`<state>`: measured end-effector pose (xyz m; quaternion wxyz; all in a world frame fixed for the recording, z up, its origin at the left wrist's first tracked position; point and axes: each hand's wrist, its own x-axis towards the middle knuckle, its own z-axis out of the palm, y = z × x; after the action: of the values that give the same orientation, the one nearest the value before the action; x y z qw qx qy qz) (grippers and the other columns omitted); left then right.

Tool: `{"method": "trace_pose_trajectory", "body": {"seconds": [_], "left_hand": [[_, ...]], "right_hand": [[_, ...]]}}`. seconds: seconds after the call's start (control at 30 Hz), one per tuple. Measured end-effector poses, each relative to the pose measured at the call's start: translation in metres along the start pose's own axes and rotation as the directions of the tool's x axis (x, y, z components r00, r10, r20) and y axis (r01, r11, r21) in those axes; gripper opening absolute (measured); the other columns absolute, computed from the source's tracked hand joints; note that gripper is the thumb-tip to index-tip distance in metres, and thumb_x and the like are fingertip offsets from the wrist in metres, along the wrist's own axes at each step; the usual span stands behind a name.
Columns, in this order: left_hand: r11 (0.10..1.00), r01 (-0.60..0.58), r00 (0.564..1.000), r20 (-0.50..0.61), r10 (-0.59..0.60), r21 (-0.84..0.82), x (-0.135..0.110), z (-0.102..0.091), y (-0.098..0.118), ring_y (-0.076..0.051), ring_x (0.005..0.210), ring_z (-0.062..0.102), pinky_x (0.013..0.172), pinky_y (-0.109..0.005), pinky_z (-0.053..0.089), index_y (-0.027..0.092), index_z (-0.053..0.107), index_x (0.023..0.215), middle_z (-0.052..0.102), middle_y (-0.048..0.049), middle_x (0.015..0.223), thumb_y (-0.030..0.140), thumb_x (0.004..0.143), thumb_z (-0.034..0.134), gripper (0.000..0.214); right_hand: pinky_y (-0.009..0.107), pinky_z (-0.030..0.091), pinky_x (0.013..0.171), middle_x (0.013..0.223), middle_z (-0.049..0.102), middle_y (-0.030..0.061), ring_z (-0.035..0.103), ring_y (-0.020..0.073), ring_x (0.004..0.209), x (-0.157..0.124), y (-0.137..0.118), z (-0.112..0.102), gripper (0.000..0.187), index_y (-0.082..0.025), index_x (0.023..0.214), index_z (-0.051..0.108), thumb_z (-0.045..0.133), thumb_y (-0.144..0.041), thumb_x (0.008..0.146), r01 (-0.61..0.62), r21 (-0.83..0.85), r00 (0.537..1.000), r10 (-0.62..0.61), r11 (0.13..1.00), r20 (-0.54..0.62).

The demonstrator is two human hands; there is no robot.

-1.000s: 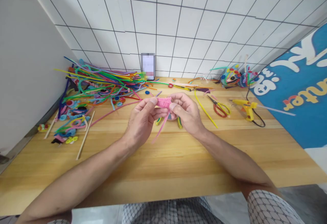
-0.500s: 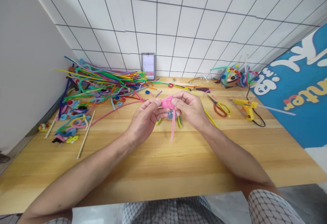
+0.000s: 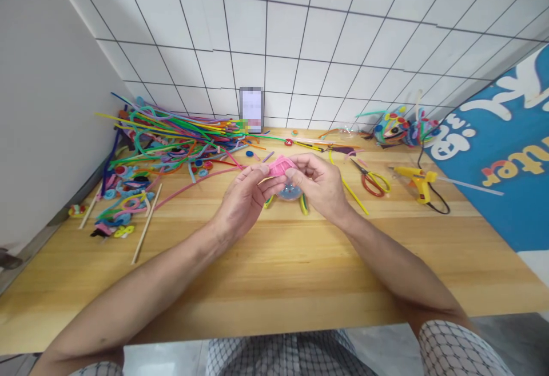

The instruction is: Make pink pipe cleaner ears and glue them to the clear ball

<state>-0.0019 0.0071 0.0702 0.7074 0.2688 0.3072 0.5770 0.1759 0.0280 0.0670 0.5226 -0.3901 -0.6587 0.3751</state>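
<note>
A folded bundle of pink pipe cleaner is pinched between my two hands above the middle of the table. My left hand grips its left end between thumb and fingertips. On the right end, my right hand presses with thumb and curled fingers. Just below and behind the fingers, a clear plastic ball lies on the table, partly hidden by my hands. Yellow-green handles stick out on either side of it; the rest of that tool is covered.
Many coloured pipe cleaners heap at the back left, with small craft pieces and wooden sticks in front. Scissors and a yellow glue gun lie right. A phone leans on the wall; decorated balls stand back right.
The loose pink strand that hung down from the bundle no longer shows below my right hand. The bundle has turned slightly in my fingers, and the view has shifted a little.
</note>
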Motion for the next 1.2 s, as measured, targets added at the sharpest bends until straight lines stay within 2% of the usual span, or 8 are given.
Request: {"method": "trace_pose_trajectory", "body": {"seconds": [0.17,0.33,0.47,0.6,0.7,0.9,1.07,1.2], "left_hand": [[0.991,0.098,0.987,0.122,-0.108,0.090,0.007,-0.005,0.004,-0.019,0.077,0.081,0.076,-0.028,0.065,0.017,0.069,0.085,0.080,-0.0058,0.083,0.024,0.086,0.076,0.010],[0.928,0.184,0.927,0.258,-0.273,0.323,0.017,-0.015,0.006,-0.017,0.058,0.069,0.054,-0.026,0.053,0.017,0.074,0.091,0.078,-0.0088,0.081,0.053,0.090,0.073,0.036],[0.876,0.051,0.932,0.293,-0.215,0.479,0.012,-0.020,0.001,-0.013,0.054,0.058,0.049,-0.024,0.043,0.018,0.070,0.089,0.070,-0.0042,0.077,0.072,0.089,0.075,0.054],[0.824,-0.090,0.914,0.374,-0.155,0.559,0.004,-0.009,0.001,-0.009,0.050,0.041,0.048,-0.023,0.032,0.021,0.065,0.078,0.049,0.0062,0.058,0.063,0.078,0.092,0.050],[0.829,-0.120,0.886,0.436,-0.159,0.546,0.003,0.001,0.003,-0.012,0.057,0.051,0.056,-0.024,0.042,0.021,0.067,0.069,0.048,0.0057,0.055,0.054,0.069,0.099,0.047],[0.811,-0.197,0.923,0.383,-0.036,0.550,0.004,-0.002,-0.002,-0.018,0.079,0.068,0.076,-0.029,0.056,0.020,0.075,0.085,0.074,-0.0022,0.082,0.059,0.074,0.094,0.045],[0.776,-0.180,0.956,0.293,-0.007,0.604,0.002,-0.014,-0.003,-0.012,0.057,0.046,0.054,-0.024,0.038,0.022,0.058,0.079,0.051,0.0044,0.063,0.059,0.093,0.076,0.044],[0.784,-0.154,0.962,0.273,-0.021,0.601,0.004,-0.025,-0.006,-0.013,0.054,0.035,0.050,-0.027,0.028,0.024,0.052,0.081,0.046,0.0053,0.063,0.050,0.102,0.062,0.035]], "right_hand": [[0.031,0.060,0.075,0.096,0.085,0.0035,0.076,0.0182,0.082,0.008,-0.001,-0.012,0.019,-0.022,0.104,0.084,0.079,-0.035,0.092,0.009,-0.012,0.993,-0.007,1.000,0.118],[0.027,0.054,0.068,0.083,0.083,0.0017,0.073,0.0162,0.072,0.013,-0.009,-0.026,0.017,-0.019,0.103,0.086,0.074,-0.029,0.094,0.009,-0.167,0.955,0.041,0.986,0.294],[0.027,0.051,0.069,0.082,0.083,0.0010,0.072,0.0155,0.073,0.011,-0.012,-0.026,0.019,-0.022,0.105,0.087,0.070,-0.025,0.097,0.065,-0.216,0.927,0.021,0.974,0.373],[0.027,0.048,0.070,0.087,0.084,0.0008,0.069,0.0148,0.073,0.007,-0.014,-0.020,0.014,-0.024,0.103,0.088,0.075,-0.025,0.097,0.179,-0.310,0.933,-0.060,0.934,0.355],[0.028,0.047,0.070,0.087,0.083,0.0002,0.068,0.0143,0.071,0.005,-0.017,-0.018,0.014,-0.026,0.104,0.088,0.076,-0.023,0.098,0.210,-0.321,0.923,-0.079,0.923,0.376],[0.032,0.053,0.077,0.093,0.082,0.0034,0.070,0.0186,0.080,0.004,-0.011,-0.016,0.015,-0.026,0.111,0.085,0.076,-0.030,0.100,0.297,-0.339,0.919,-0.170,0.893,0.355],[0.032,0.053,0.074,0.094,0.077,0.0047,0.069,0.0196,0.083,0.003,-0.007,-0.014,0.014,-0.025,0.111,0.081,0.074,-0.025,0.099,0.367,-0.392,0.924,-0.283,0.844,0.256],[0.032,0.053,0.072,0.088,0.075,0.0036,0.069,0.0189,0.081,0.001,-0.010,-0.012,0.010,-0.026,0.103,0.082,0.072,-0.023,0.101,0.410,-0.400,0.908,-0.327,0.820,0.261]]}}
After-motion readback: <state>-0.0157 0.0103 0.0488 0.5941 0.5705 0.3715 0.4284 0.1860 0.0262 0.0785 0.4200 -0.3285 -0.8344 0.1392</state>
